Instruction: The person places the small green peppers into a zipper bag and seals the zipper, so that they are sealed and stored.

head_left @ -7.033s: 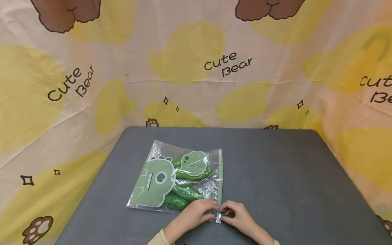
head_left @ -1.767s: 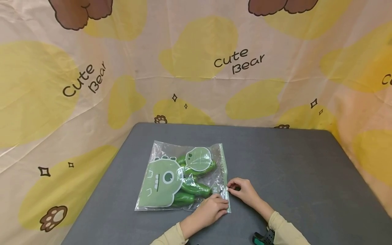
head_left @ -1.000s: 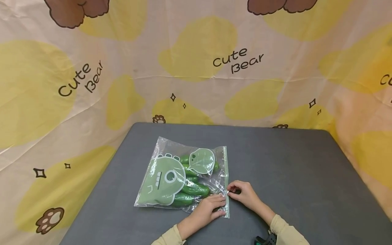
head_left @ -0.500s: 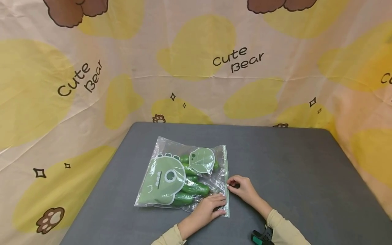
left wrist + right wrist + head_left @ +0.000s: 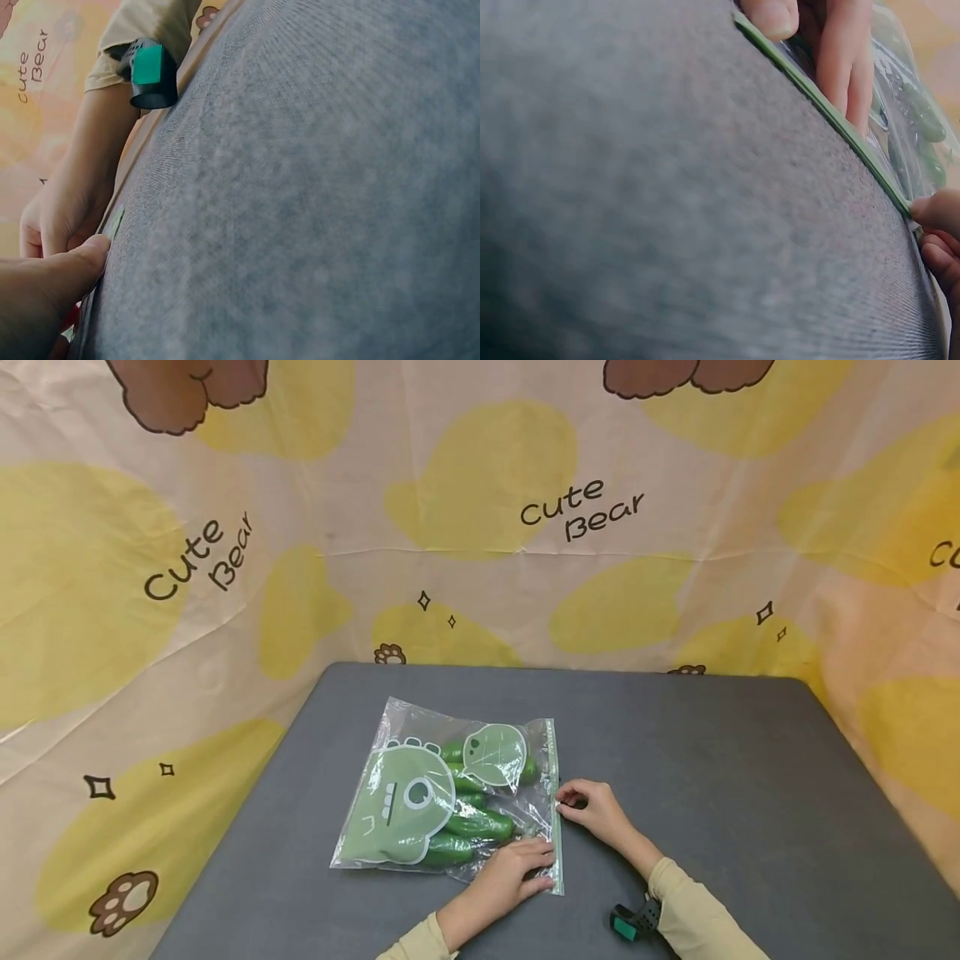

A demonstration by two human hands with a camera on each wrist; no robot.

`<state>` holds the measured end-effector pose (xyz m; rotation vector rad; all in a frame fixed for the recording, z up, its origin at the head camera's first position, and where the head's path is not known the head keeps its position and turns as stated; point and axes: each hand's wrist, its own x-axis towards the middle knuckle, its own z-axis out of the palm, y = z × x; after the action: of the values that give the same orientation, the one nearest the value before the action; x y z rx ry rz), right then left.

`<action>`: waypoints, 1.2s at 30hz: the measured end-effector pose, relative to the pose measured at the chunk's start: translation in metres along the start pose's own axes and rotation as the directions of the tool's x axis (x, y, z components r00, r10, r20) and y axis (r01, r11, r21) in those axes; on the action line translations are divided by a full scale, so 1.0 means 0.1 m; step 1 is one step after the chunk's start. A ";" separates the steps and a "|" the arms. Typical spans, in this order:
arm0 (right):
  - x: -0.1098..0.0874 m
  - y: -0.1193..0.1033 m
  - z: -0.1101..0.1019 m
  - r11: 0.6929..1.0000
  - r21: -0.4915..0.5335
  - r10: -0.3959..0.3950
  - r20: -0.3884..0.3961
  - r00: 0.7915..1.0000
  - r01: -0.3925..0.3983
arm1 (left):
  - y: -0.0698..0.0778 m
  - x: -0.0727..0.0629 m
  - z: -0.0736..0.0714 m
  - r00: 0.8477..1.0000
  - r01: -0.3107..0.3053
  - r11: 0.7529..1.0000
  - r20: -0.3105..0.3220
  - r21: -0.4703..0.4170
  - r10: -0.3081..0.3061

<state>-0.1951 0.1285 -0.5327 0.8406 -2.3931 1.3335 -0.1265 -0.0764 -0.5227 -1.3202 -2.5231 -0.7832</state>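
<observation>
A clear zip bag [image 5: 405,793] with a green cartoon monster print lies flat on the grey table. Several long glossy green vegetables [image 5: 480,822], cucumber-like, show inside it. Its green closing strip [image 5: 553,752] runs along the right edge. My left hand [image 5: 510,872] rests on the bag's lower right corner, thumb on the strip [image 5: 825,105] and straight fingers on the plastic. Farther up the same strip, my right hand [image 5: 596,810] pinches it between thumb and forefinger. In the left wrist view, the right hand [image 5: 64,217] is partly behind the left thumb [image 5: 82,262].
The grey table [image 5: 712,777] extends to the right of the bag. A patterned cloth [image 5: 480,527] hangs behind and at both sides. A black wrist device with a green face [image 5: 630,922] sits by the right sleeve, close over the table.
Seven seconds ago both hands were together at the strip's lower end. Since then my right hand has moved up along the strip, away from the left, which has stayed nearly still this last second.
</observation>
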 end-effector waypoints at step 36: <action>0.27 0.22 -0.02 1.000 -0.017 0.011 -0.024 1.000 -0.012 | -0.03 -0.01 0.03 1.000 -0.002 1.000 -0.011 -0.005 0.002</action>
<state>-0.2300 0.1298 -0.5335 0.8026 -2.3911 1.3175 -0.1281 -0.0768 -0.5267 -1.3159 -2.5129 -0.7954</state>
